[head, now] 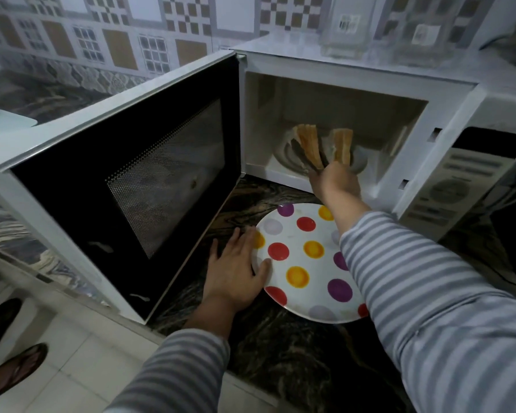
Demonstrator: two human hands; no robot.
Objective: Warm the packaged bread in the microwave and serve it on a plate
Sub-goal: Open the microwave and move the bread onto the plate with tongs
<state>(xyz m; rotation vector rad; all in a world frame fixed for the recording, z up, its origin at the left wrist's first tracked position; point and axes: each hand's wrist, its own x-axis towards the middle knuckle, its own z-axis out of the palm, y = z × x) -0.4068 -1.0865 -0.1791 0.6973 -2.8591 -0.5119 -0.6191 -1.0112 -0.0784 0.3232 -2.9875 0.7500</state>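
Leftmost, we list the microwave door (125, 171), swung fully open, its dark window facing us. Next, our left hand (236, 266), fingers straight and spread, lying flat on the dark table (280, 353) with fingertips and thumb touching the left rim of the plate (307, 263), a white plate with red, yellow and purple dots. Holding nothing. Above the plate, the microwave (334, 114) cavity, open. Inside it, the bread (322, 146): slices held together, standing on end, long axis running up and slightly away from us, crust edges toward us. Right hand (335, 181), at the cavity mouth, fingers closed round the lower end of the bread; exact finger placement blurred. The plate lies directly below and toward us from that hand, so we judge the coming move a short draw back and down. Far right, the control panel (456, 186).
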